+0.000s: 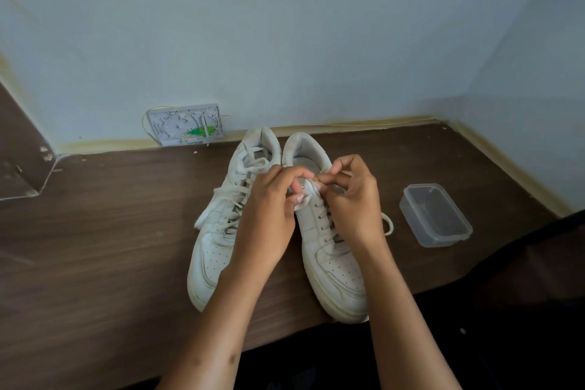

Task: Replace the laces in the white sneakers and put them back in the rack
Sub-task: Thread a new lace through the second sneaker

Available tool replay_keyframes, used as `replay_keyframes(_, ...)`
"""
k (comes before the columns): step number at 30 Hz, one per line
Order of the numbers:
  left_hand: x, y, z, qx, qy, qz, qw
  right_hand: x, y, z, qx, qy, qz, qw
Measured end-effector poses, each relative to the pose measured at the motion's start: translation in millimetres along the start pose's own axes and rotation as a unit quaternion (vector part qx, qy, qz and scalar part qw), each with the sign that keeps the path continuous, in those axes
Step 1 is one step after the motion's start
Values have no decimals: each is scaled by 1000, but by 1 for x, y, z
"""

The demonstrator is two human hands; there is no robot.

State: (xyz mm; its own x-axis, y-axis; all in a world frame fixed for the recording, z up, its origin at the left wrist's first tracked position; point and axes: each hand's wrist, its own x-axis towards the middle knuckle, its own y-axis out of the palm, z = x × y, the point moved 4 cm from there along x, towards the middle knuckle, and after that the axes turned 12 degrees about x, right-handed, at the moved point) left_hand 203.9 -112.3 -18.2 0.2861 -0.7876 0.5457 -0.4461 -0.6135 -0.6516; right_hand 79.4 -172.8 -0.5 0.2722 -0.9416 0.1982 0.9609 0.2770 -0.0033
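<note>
I am pinching the right white leather sneaker's (332,250) lace (311,191) between both grips, left hand (269,209) and right hand (351,199), on the brown wooden desk (110,231).

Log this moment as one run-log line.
stage: lacing | left hand: pinching lace | right hand: pinching lace | right sneaker: being laced | left sneaker: laced | container: beside

Dim, soft, bluish light; wide-angle bending at edges.

White sneakers (335,250), cream laces (235,190); dark brown wood-grain table (95,247); clear container (435,215); pale blue wall (285,25).
</note>
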Motion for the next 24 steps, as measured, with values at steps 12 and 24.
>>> replay_keyframes(12,-1,-1,-9,-28,-29,-53,998,-38,-11,10,-165,-97,-77,979)
replay_keyframes(24,1,-35,-1,-10,-117,-254,960,-79,-7,-16,-452,126,41,882)
